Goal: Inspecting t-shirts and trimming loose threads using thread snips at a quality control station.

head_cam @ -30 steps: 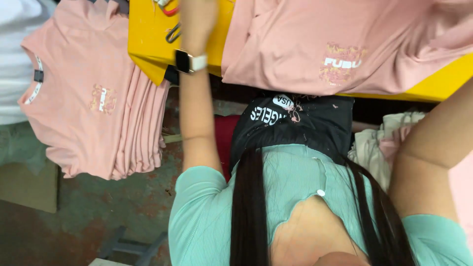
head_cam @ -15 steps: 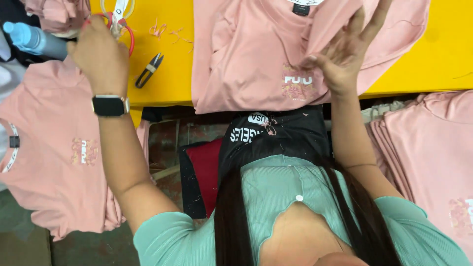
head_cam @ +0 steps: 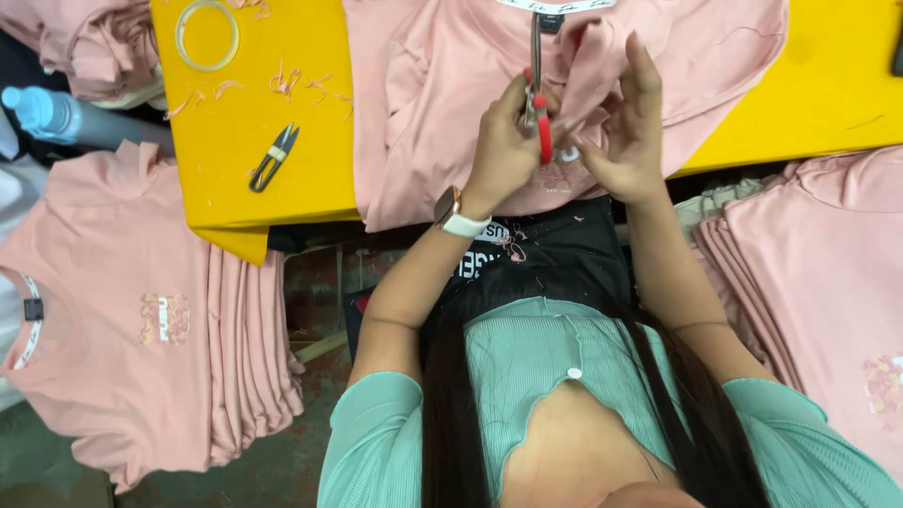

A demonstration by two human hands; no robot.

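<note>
Since half a second before, the left hand (head_cam: 503, 141) had been brought in from the table's left corner to the middle of the pink shirt (head_cam: 564, 103), and red-handled scissors (head_cam: 538, 103) were now held in it. Its fingers were closed round the handles, with the blades pointing up toward the collar. The right hand (head_cam: 632, 127) was held just beside it, fingers half curled, and a fold of the shirt's fabric was pinched and lifted against the scissors. The shirt was spread flat on the yellow table (head_cam: 273, 113), collar away from the person. A small thread snip (head_cam: 273, 157) and a tape roll (head_cam: 207, 35) were left on the table's left part, well apart from both hands. Stacks of pink shirts (head_cam: 141, 320) were piled beside the table on either side.
</note>
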